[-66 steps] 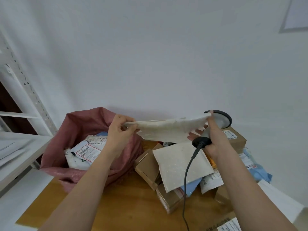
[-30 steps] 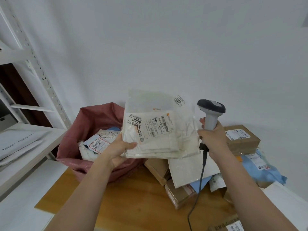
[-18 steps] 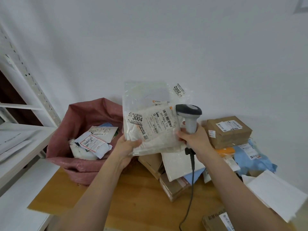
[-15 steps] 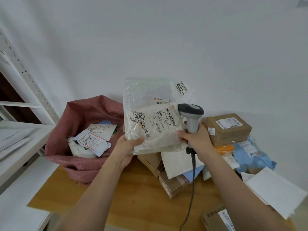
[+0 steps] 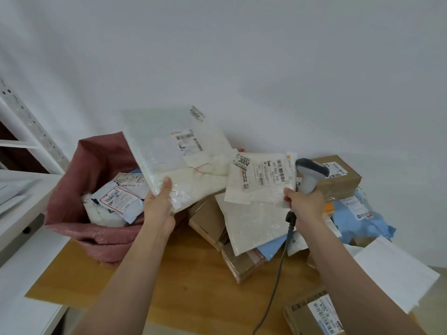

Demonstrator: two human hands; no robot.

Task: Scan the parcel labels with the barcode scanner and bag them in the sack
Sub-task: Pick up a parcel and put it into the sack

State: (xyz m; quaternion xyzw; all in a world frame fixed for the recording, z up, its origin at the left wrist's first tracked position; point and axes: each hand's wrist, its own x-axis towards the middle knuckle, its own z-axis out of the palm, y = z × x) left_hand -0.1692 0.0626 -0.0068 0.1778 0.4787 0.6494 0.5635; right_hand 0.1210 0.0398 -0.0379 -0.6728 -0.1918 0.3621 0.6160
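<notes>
Left hand [image 5: 158,209] now pinches only the big clear mailer [image 5: 179,158], which half a second ago lay stacked with the "3004" mailer [image 5: 261,180]; they've come apart. That smaller one sits right of the sack [image 5: 96,189], pinched by the right hand [image 5: 306,205] alongside the barcode scanner [image 5: 310,175]. Seemingly scanned, the big one tilts sackward.

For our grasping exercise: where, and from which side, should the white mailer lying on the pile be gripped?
Probably pinch the white mailer at its near corner, from the front: it lies flat, and that corner juts past the boxes beneath.
</notes>
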